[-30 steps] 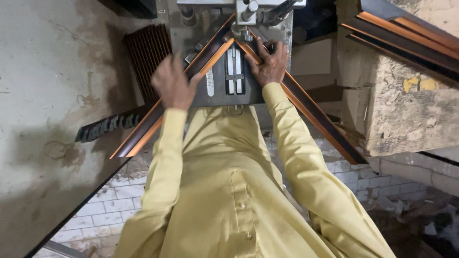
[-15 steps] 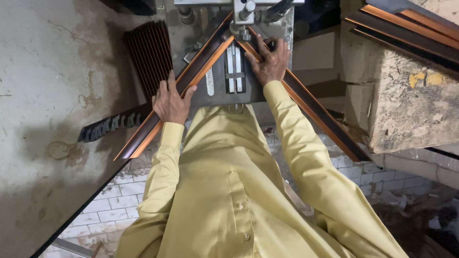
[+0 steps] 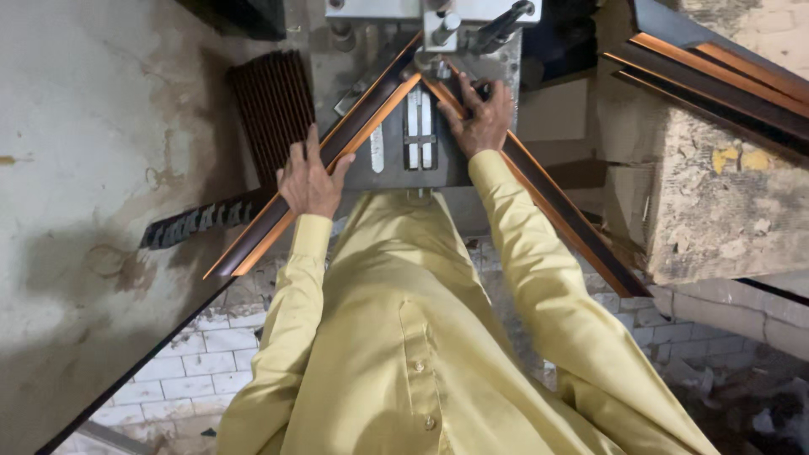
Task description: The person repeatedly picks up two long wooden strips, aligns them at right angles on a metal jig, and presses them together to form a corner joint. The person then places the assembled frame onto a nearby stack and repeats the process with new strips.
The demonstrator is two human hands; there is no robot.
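Two dark brown moulding strips with orange inner edges meet in a corner under the metal clamp head point(image 3: 438, 21) of a joining machine. My left hand point(image 3: 310, 179) grips the left strip point(image 3: 253, 244) partway down its length. My right hand point(image 3: 480, 118) presses on the right strip point(image 3: 573, 223) close to the corner. Both strips lie on the grey machine plate point(image 3: 413, 160) with two white slots. My yellow sleeves and shirt fill the lower half of the view.
A stack of dark ribbed strips point(image 3: 270, 109) stands left of the machine. More brown and orange mouldings point(image 3: 716, 80) rest on a rough concrete block point(image 3: 725, 211) at right. A stained grey surface point(image 3: 93, 168) is at left; white tiles point(image 3: 211, 354) lie below.
My left hand has slid down the left strip, away from the corner, and now grips it lower. My right hand has stayed near the joint.
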